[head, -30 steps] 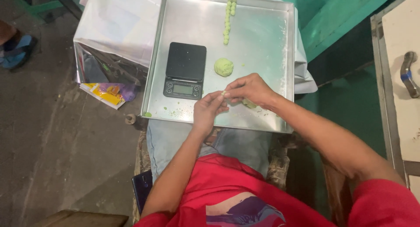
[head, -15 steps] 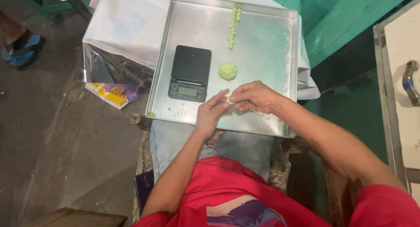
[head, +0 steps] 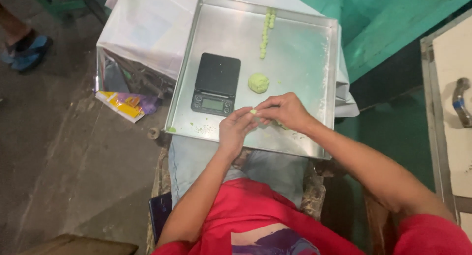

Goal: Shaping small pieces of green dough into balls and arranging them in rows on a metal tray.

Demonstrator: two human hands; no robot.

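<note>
Two hands' fingers [head: 255, 115] pinching small green dough bit [head: 253, 111], orientation indiscernible

One metal tray [head: 314, 88], one black digital scale [head: 217, 83], one green dough lump [head: 258, 82], one row of small green balls [head: 266, 33], two hands at work.

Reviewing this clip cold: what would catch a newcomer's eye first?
The left hand and right hand meet over the near edge of a metal tray, pinching a small bit of green dough. Behind them sits a green dough lump beside a black scale, with a row of small green balls at the far end.
</note>
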